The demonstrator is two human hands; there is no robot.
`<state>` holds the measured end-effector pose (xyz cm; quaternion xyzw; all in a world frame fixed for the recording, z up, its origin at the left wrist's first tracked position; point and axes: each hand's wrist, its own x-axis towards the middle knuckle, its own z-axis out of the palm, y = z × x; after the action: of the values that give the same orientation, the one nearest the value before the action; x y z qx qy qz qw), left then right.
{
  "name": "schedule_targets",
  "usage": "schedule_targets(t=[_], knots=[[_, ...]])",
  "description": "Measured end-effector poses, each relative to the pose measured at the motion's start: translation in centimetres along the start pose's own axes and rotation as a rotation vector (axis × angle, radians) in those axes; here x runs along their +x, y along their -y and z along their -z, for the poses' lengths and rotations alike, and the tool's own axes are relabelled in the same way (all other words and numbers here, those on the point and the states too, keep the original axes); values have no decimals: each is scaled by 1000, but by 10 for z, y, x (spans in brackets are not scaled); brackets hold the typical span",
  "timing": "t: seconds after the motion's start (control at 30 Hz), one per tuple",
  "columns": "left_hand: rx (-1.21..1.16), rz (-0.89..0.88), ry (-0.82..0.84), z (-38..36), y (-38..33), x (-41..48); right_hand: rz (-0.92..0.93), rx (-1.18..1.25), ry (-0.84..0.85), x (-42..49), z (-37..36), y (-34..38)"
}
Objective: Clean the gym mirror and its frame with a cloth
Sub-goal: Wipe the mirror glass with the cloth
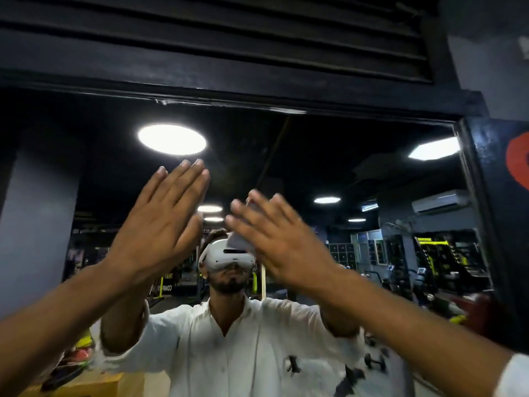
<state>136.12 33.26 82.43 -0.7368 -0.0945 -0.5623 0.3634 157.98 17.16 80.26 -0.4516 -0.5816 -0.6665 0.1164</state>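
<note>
The gym mirror (pixel 329 156) fills the view, bordered by a black frame (pixel 315 96) along its top and right side. My left hand (pixel 160 222) is flat against the glass with straight fingers together. My right hand (pixel 274 236) is spread flat too and blurred. It presses a pale grey cloth (pixel 239 240) onto the mirror, and only small parts of the cloth show past the fingers. The mirror reflects a person in a white shirt and white headset.
Black slatted panels (pixel 229 32) run above the frame. A dark wall with a red mark (pixel 518 164) stands right of the mirror. The glass reflects ceiling lights, gym machines, an air conditioner and dumbbells. A yellow surface (pixel 94 385) shows at the lower left.
</note>
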Motion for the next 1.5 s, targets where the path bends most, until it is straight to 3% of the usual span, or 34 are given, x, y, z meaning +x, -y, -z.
schedule_targets(t=[0.13,0.2,0.27,0.33,0.4,0.43,0.5,0.6,0.67,0.73,0.8,0.9,0.97,1.03,1.13,1.23,1.3,1.33,1.4,1.5], knots=[[25,5,-37,-4,3,0,-643,53,-250,68,7,-77],[-35,72,-96,-4,4,-2,-823,66,-281,99,0,-63],[-101,163,-139,-1,5,-3,-723,86,-229,112,-4,-22],[-116,180,-141,6,9,2,-440,126,-114,103,1,5],[-70,136,-119,13,20,11,-171,88,-36,87,8,-10],[-40,117,-100,16,27,15,-122,55,-48,80,11,-28],[11,117,-53,20,39,22,-273,14,-169,77,9,-62],[62,128,-30,14,41,22,-820,150,-413,104,3,-82],[76,127,-31,12,40,22,-1038,135,-539,141,-8,-64],[67,132,-35,12,41,22,-905,63,-495,171,-18,-23],[39,138,-52,13,42,21,-601,102,-283,185,-15,22],[8,138,-65,14,42,20,-320,146,-181,174,1,13],[30,129,-65,13,42,18,-371,103,-207,155,2,-25],[66,121,-58,13,43,19,-583,108,-299,132,-2,-55],[96,43,-18,15,37,14,-666,229,-320,103,-4,-21],[42,-59,9,4,2,-13,-345,210,-135,37,0,50],[-21,-69,25,-6,-33,-36,-116,159,-15,-11,6,60],[-35,-60,30,-10,-48,-45,-89,124,26,-25,5,45],[-47,-22,26,-15,-66,-50,-241,60,-16,-27,14,7],[-37,7,35,-17,-73,-40,-755,191,-325,-14,17,-56]])
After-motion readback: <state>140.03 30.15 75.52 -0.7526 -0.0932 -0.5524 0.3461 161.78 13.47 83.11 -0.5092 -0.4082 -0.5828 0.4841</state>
